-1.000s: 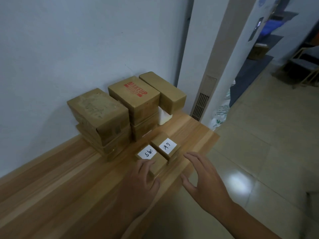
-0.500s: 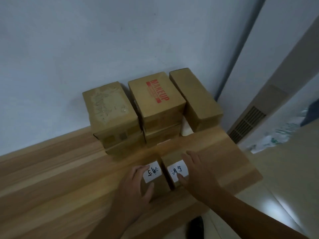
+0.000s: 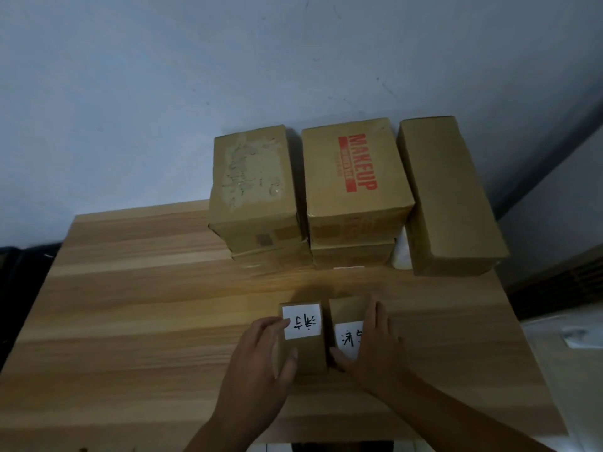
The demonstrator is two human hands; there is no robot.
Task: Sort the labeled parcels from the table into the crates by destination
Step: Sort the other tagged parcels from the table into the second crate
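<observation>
Head view, looking down on a light wooden plank table (image 3: 146,305). Two parcels lie side by side, touching, near the table's front edge.

(a) Left small brown cardboard parcel (image 3: 308,352), its white handwritten label (image 3: 301,321) facing up. The left hand (image 3: 261,357) grips it: the fingers (image 3: 275,324) curl over its left side, pressed together, with tips at the label's edge, and the thumb lies across its near end.

(b) Right small brown cardboard parcel (image 3: 346,309), its white label partly covered. The right hand (image 3: 375,347) holds it: the fingers lie together along its right edge, and the thumb hooks round the near corner.

(c) Behind, against the pale blue-grey wall (image 3: 195,93), stand three larger cardboard boxes: a tape-scarred box (image 3: 253,177), a box printed MAKEUP in red (image 3: 355,171), both stacked on lower boxes, and a long plain box (image 3: 447,197). A white object (image 3: 401,256) shows between the last two.
</observation>
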